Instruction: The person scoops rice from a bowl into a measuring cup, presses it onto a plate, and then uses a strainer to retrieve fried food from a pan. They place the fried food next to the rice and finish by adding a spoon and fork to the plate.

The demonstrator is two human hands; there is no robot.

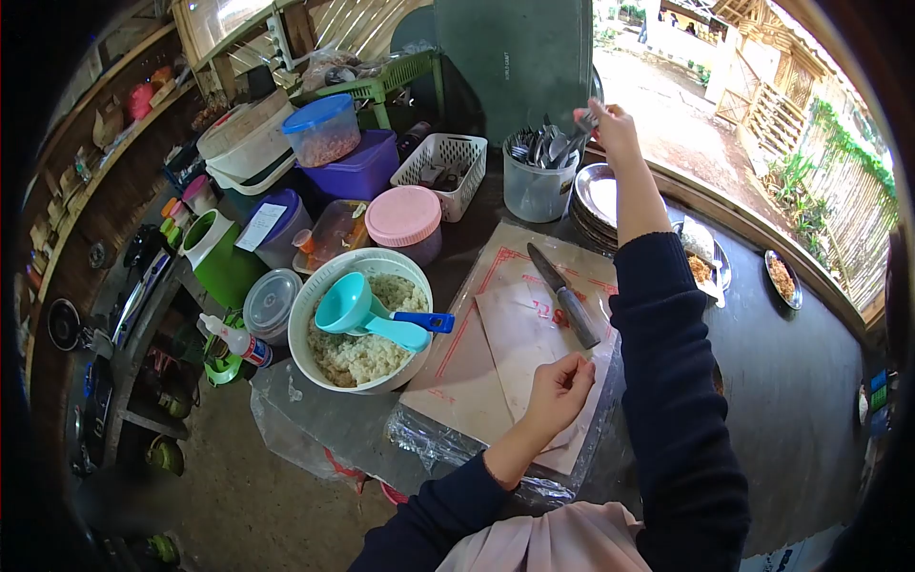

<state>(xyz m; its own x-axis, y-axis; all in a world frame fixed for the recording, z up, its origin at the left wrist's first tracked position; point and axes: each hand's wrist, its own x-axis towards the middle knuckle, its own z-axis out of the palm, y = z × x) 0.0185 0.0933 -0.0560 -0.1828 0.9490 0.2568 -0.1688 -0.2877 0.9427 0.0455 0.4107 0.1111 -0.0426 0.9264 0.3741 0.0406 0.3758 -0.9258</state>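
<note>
Stretched out over the plate stack, my right hand is closed on a piece of metal cutlery, mostly hidden by the fingers. Just left of it stands a clear plastic tub with many spoons and forks upright inside. My left hand is curled closed above brown food-wrapping paper with red print, nothing showing in it. On that paper, beyond the left hand, lies a knife with a dark handle. A stack of metal plates sits below my right forearm.
A white bowl of rice holds a turquoise scoop and a blue-handled utensil. Behind are a pink-lidded container, a white basket and a purple box. Plates of food stand at right beside a low wooden ledge.
</note>
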